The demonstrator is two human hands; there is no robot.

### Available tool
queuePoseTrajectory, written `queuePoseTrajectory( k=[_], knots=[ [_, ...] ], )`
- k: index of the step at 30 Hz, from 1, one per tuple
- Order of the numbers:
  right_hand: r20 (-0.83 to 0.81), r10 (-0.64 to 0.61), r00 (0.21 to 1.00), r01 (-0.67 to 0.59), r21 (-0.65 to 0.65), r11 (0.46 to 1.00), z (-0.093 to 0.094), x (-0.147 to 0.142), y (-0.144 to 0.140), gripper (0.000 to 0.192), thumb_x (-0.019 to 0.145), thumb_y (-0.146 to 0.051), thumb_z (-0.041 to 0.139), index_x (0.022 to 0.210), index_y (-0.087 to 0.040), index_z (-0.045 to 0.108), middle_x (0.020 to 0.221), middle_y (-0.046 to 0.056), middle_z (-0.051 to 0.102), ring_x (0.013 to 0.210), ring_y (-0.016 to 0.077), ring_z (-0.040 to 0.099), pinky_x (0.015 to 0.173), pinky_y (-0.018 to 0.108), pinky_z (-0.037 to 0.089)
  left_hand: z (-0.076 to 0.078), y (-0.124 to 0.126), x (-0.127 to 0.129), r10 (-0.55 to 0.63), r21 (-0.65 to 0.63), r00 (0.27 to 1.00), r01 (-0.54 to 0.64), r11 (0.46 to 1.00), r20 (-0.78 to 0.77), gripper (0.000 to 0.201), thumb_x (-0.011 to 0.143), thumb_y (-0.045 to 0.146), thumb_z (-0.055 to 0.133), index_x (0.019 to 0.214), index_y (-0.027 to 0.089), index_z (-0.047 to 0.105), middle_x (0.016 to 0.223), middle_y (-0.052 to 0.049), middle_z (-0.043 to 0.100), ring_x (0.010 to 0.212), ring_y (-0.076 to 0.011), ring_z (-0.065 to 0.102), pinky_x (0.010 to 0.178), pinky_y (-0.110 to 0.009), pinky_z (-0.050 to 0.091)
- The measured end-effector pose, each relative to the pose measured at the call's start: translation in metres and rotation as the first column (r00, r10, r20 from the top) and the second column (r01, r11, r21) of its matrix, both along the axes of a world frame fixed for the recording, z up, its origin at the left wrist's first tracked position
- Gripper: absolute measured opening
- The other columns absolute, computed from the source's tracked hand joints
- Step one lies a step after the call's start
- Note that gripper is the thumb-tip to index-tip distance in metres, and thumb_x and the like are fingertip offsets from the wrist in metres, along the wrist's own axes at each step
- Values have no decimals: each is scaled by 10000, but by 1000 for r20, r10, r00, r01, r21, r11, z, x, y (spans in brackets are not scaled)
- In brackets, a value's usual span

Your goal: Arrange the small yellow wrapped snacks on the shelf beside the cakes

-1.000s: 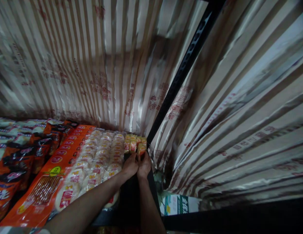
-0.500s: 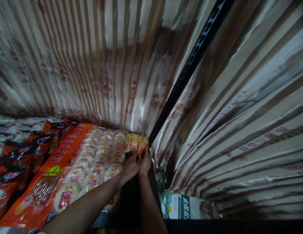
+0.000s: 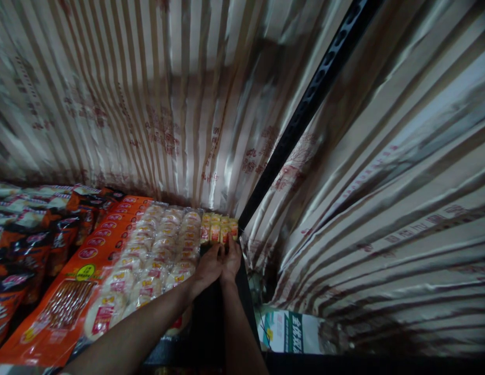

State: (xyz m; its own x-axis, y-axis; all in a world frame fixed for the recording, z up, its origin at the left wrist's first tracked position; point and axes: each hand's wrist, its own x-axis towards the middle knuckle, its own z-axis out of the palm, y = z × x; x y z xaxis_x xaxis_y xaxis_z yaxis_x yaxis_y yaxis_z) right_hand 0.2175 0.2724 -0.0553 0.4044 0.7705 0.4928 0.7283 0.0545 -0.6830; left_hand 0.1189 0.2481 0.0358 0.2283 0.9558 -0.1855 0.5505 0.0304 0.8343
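Both hands met at the back of a dark shelf (image 3: 211,323), side by side and touching. The left hand (image 3: 208,268) and right hand (image 3: 231,261) pressed their fingertips against a row of small yellow packets (image 3: 219,229) standing at the shelf's far right corner; whether either truly gripped one could not be told. Glossy clear bags of round white cakes (image 3: 160,255) lay just left, then flat orange packs (image 3: 76,291). Shiny striped wrapped bundles (image 3: 179,99) rose behind, split by a perforated black post (image 3: 300,120).
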Motion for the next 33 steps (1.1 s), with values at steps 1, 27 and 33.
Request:
queuePoseTrajectory(
  k=[1,27,33],
  knots=[
    [5,6,1000,-6,2,1000,0,0,0,477,838,-306,403,1289,-187,506,1044,102,576,962,217,520,856,367,438,1,0,0,-2,2,1000,2,1000,-7,342,831,133,420,1134,197,567,1140,-61,640,1035,-158,584,886,-241,409],
    [4,17,1000,-16,-55,998,5,-2,0,497,812,-300,393,1239,-80,524,1109,150,603,1019,241,503,903,369,408,-7,4,-1,-11,8,999,11,1000,-53,287,825,96,405,1028,211,573,1010,-36,661,920,-139,605,824,-223,401],
    [-19,28,999,-29,-46,999,7,-2,0,489,803,-304,413,1238,-116,535,1086,125,621,995,230,518,878,350,421,-10,5,0,4,23,999,-3,1000,-40,330,807,63,396,1046,215,564,1017,-37,660,918,-137,606,819,-216,401]
  ],
)
